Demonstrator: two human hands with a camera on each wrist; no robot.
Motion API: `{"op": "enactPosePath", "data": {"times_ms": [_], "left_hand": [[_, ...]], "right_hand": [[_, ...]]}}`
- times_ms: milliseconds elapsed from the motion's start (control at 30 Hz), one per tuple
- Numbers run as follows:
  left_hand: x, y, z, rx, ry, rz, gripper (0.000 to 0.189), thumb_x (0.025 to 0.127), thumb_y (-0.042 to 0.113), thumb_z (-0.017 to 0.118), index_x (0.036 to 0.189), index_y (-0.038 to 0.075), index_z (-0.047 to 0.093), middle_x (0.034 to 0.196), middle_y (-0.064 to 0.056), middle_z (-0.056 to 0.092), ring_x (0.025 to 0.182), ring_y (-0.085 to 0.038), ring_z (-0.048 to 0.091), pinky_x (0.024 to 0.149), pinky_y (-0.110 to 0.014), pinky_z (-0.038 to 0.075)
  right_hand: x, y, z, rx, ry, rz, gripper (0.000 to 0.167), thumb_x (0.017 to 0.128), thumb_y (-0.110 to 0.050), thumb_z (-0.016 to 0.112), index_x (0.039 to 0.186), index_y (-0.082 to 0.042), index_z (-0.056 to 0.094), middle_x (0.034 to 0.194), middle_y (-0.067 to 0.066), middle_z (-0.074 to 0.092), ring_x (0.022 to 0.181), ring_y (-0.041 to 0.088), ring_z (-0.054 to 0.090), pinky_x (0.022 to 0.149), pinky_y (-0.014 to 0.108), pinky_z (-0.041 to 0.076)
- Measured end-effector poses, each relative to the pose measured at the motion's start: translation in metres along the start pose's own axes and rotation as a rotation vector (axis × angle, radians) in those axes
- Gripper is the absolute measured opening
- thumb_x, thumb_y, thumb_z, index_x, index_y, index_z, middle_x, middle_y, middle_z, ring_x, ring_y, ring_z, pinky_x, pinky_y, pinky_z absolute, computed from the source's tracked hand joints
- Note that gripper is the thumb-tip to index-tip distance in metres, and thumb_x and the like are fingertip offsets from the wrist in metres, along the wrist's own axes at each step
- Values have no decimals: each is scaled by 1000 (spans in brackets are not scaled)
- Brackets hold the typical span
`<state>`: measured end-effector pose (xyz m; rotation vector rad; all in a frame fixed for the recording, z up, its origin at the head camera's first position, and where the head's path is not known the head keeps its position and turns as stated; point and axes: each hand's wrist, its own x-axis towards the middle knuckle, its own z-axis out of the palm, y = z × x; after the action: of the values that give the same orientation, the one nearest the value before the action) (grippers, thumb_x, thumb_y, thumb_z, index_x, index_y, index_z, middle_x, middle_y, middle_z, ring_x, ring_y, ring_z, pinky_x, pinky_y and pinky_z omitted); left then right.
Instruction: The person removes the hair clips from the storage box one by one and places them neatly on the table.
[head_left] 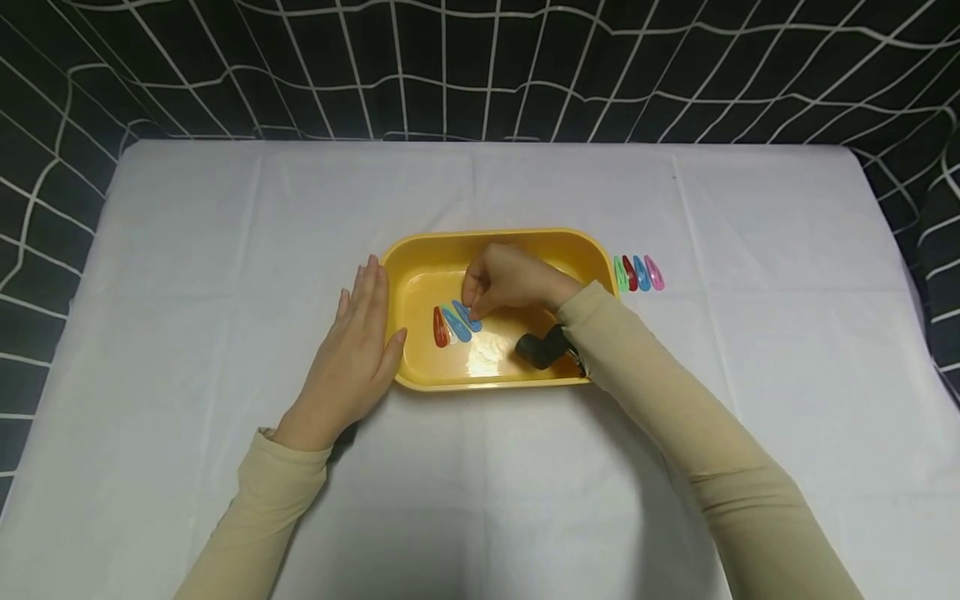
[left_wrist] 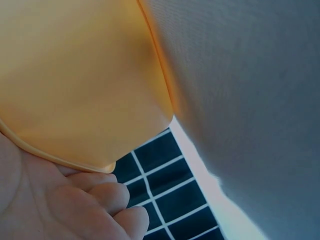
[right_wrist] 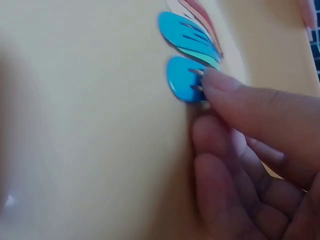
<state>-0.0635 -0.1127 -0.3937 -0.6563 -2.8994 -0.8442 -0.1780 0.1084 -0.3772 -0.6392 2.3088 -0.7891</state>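
My right hand [head_left: 506, 279] reaches into a yellow tray [head_left: 420, 367] and pinches a blue hair clip [right_wrist: 184, 80] between thumb and fingers, low over the tray's floor. Just left of it lies another blue hair clip [head_left: 456, 325], with a sliver of a green clip [right_wrist: 200, 55] showing at its edge. A red hair clip [head_left: 440, 327] is at the left end of this row. My left hand [head_left: 352, 358] lies with straight fingers along the tray's left rim, its thumb at the near left corner. In the left wrist view its fingers touch the tray's outer wall [left_wrist: 90, 100].
Outside the tray's right end, a row of hair clips lies on the white cloth: a green one [head_left: 621, 273], a red one [head_left: 630, 273], a blue one [head_left: 642, 273] and a pink one [head_left: 654, 272]. A dark wrist camera [head_left: 542, 348] hangs over the tray. White-lined black netting borders the table [head_left: 187, 333].
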Motion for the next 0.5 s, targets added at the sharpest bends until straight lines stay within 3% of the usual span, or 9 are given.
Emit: {"op": "enactPosePath", "data": {"times_ms": [300,500], "left_hand": [[0,0,1,4,-4,2,66,98,19,43,145,-13,9,155,-22,3,143,-31,4,113,-47,8],[0,0,1,0,-4,-4,66,98,19,43,145,-12,9,155,-21,3,143,-32,5,114,-47,7]], "right_hand": [[-2,-3,1,-93,26,3,13,68,-10,82,73,-8,70,68,-3,63,68,13,54,67,24,44],[-3,-4,1,-79,18,27,10,69,-7,80,74,-8,72,70,-2,65,70,14,55,68,25,45]]}}
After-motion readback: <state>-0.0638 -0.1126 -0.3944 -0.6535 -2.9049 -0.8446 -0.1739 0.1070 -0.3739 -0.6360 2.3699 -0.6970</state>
